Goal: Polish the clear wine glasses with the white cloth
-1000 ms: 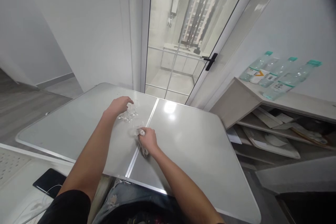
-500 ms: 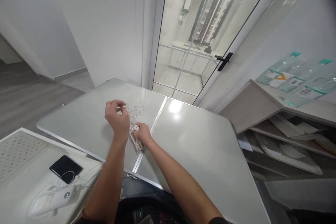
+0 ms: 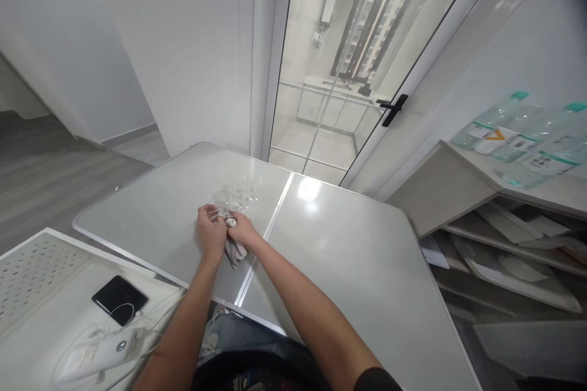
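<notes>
On the grey tabletop (image 3: pixel 339 269), my two hands are close together left of the metal seam. The curled fingers of my left hand (image 3: pixel 212 236) are closed at the near edge of a clear glass (image 3: pixel 223 198), whose full shape is hard to make out. My right hand (image 3: pixel 243 230) grips a crumpled whitish cloth (image 3: pixel 235 254), which hangs down toward me between the wrists. Just beyond the fingers stand several small clear glass pieces (image 3: pixel 247 192), too transparent to tell apart.
At lower left, a white perforated surface (image 3: pixel 46 269) carries a black phone (image 3: pixel 120 299), a white power bank (image 3: pixel 98 354) and cables. To the right stands a shelf unit (image 3: pixel 468 186) with clear bottles (image 3: pixel 499 128) on top. A glass door (image 3: pixel 316 134) is behind the table.
My left hand has come down from its raised position to meet my right hand at the cloth. My right hand still holds the cloth. The view has shifted slightly.
</notes>
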A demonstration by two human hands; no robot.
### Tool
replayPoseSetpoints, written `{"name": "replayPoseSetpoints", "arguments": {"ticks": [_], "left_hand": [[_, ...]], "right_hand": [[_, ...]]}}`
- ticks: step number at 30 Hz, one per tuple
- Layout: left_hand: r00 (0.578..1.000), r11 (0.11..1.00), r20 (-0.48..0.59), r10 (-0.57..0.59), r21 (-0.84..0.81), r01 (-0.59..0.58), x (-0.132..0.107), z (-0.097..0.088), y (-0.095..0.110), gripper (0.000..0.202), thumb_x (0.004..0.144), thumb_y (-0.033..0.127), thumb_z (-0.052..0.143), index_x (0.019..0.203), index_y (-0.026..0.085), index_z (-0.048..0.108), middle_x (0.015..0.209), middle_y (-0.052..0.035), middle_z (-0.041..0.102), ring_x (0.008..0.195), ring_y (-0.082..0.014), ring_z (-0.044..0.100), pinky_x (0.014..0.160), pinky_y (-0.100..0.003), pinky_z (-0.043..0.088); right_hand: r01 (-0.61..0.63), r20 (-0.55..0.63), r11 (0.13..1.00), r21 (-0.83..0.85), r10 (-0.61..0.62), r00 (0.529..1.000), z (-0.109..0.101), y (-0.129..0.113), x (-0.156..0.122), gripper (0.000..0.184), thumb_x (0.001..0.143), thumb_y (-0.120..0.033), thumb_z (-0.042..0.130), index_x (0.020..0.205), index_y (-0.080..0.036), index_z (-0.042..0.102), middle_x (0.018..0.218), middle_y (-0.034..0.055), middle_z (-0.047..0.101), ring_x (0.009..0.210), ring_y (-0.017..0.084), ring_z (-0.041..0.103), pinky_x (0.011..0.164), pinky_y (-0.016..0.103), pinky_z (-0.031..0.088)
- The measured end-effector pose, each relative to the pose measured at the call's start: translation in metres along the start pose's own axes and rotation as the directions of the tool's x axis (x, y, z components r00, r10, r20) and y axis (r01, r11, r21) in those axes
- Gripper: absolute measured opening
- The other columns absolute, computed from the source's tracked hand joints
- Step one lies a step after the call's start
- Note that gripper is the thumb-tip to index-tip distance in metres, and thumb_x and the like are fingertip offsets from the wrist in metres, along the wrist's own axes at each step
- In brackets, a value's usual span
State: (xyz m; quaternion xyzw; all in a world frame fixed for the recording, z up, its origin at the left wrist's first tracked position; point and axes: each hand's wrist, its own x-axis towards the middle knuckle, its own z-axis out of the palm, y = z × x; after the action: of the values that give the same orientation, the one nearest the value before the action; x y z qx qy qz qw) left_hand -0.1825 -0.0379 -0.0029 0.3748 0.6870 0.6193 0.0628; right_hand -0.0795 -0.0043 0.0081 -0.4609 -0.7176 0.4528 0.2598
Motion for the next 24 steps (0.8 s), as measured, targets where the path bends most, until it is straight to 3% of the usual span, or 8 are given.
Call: {"name": "replayPoseSetpoints", "arguments": {"ticks": [2,4,8,12,15,17,20,24], "left_hand": [[1.0,1.0,-0.004,-0.001,0.013,0.001,-0.002,0.0,-0.001,0.043,0.074,0.001,0.055,0.112,0.021,0.053,0.102,-0.0053,0.065,0.09,-0.0176,0.068,0.076,-0.028,0.056],[0.999,0.996,-0.022,0.03,0.081,-0.028,-0.008,-0.004,-0.001,0.039,0.075,0.003,0.055,0.11,0.02,0.053,0.1,-0.0054,0.064,0.087,-0.0182,0.066,0.075,-0.029,0.054],[0.975,0.952,0.056,0.214,0.214,-0.221,-0.025,-0.011,-0.002,0.021,0.083,0.007,0.051,0.098,0.021,0.055,0.093,-0.0047,0.062,0.083,-0.0199,0.061,0.076,-0.032,0.049],[0.934,0.91,0.171,0.313,0.227,-0.346,-0.031,-0.01,-0.006,0.018,0.085,0.006,0.047,0.088,0.022,0.055,0.089,-0.004,0.061,0.08,-0.0197,0.06,0.074,-0.031,0.045],[0.922,0.904,0.223,0.317,0.223,-0.365,-0.03,-0.005,-0.008,0.017,0.085,0.007,0.048,0.083,0.023,0.053,0.085,-0.0023,0.059,0.074,-0.0183,0.057,0.069,-0.03,0.043],[0.909,0.89,0.259,0.327,0.24,-0.388,-0.03,-0.004,-0.007,0.017,0.085,0.007,0.049,0.08,0.023,0.052,0.082,-0.0013,0.057,0.07,-0.0175,0.055,0.067,-0.029,0.041],[0.896,0.867,0.274,0.348,0.27,-0.419,-0.03,-0.003,-0.006,0.017,0.084,0.007,0.05,0.079,0.023,0.051,0.08,-0.0011,0.056,0.067,-0.0172,0.053,0.065,-0.029,0.039],[0.896,0.863,0.258,0.36,0.272,-0.425,-0.029,-0.005,-0.008,0.016,0.084,0.007,0.05,0.081,0.023,0.052,0.082,-0.0016,0.057,0.067,-0.0171,0.052,0.064,-0.029,0.038]], "right_hand": [[0.009,-0.025,1.0,0.003,-0.009,1.0,-0.009,0.002,-0.013,0.066,0.071,-0.014,0.071,0.136,-0.021,0.065,0.134,0.0078,0.071,0.125,0.029,0.064,0.108,0.038,0.046],[0.044,-0.083,0.996,0.078,-0.037,0.996,-0.026,0.006,-0.035,0.049,0.077,-0.016,0.065,0.125,-0.023,0.07,0.119,0.004,0.076,0.114,0.025,0.067,0.105,0.037,0.048],[0.156,-0.081,0.933,0.325,-0.137,0.987,-0.09,0.028,-0.088,0.026,0.09,-0.031,0.057,0.108,-0.023,0.073,0.105,0.0008,0.075,0.098,0.021,0.066,0.089,0.031,0.051],[0.09,-0.304,0.879,0.467,0.064,0.951,-0.171,0.077,-0.127,0.035,0.092,-0.049,0.056,0.104,-0.021,0.074,0.093,0.0024,0.071,0.086,0.022,0.061,0.075,0.028,0.047],[0.085,-0.385,0.753,0.653,0.233,0.893,-0.215,0.115,-0.143,0.029,0.081,-0.043,0.071,0.101,-0.022,0.072,0.079,-0.0008,0.065,0.071,0.018,0.055,0.063,0.026,0.041],[0.182,-0.445,0.672,0.718,0.241,0.863,-0.23,0.133,-0.147,0.03,0.071,-0.032,0.078,0.098,-0.024,0.068,0.077,-0.0031,0.063,0.067,0.017,0.054,0.06,0.025,0.039],[0.267,-0.471,0.557,0.786,0.26,0.843,-0.231,0.145,-0.147,0.035,0.066,-0.026,0.081,0.096,-0.027,0.064,0.077,-0.005,0.063,0.067,0.016,0.055,0.06,0.024,0.04],[0.282,-0.493,0.572,0.77,0.255,0.832,-0.219,0.147,-0.142,0.022,0.074,-0.039,0.075,0.088,-0.024,0.067,0.079,-0.0003,0.067,0.071,0.02,0.06,0.063,0.03,0.045]]}}
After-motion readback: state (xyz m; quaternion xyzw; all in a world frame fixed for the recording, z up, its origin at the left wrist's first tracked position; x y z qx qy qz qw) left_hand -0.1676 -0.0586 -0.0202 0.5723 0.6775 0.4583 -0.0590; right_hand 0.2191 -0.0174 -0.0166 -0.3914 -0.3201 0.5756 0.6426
